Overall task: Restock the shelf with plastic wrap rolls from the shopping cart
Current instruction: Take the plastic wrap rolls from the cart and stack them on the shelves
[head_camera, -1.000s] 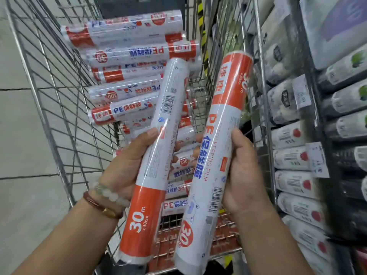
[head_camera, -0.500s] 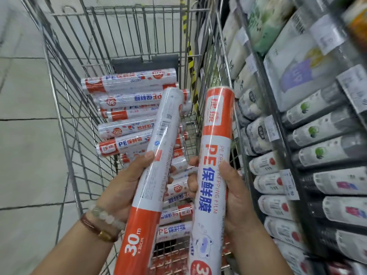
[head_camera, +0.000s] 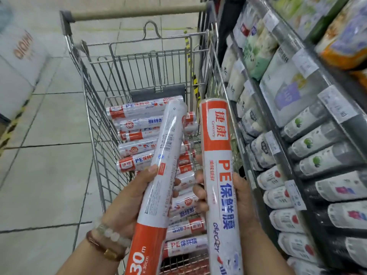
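Since the frame half a second back, both held rolls sit more upright and the view has tilted up, so the cart's handle bar [head_camera: 139,13] now shows at the top. Left hand [head_camera: 129,199] grips one plastic wrap roll [head_camera: 160,187] around its middle, thumb across the front, fingers curled behind; this roll leans right, orange "30 m" end down, plain white end up over the cart. Right hand [head_camera: 238,201] grips a second roll [head_camera: 220,187] at mid-length, fingers wrapped round its left side; it stands nearly vertical, orange brand panel at the top, blue "PE" lettering facing the camera. Neither grip is slack: each is clamped on its own roll. The two rolls are near each other and not touching at hand height. Below and behind them the wire shopping cart [head_camera: 95,124] carries a pile of the same rolls [head_camera: 139,124], lying mostly crosswise. Just right of the cart stands the shelf [head_camera: 258,108], with white rolls stacked end-out on its lower tiers and bagged goods above. A bead bracelet [head_camera: 111,233] circles the left wrist. Floor tiles [head_camera: 43,175] fill the left side.
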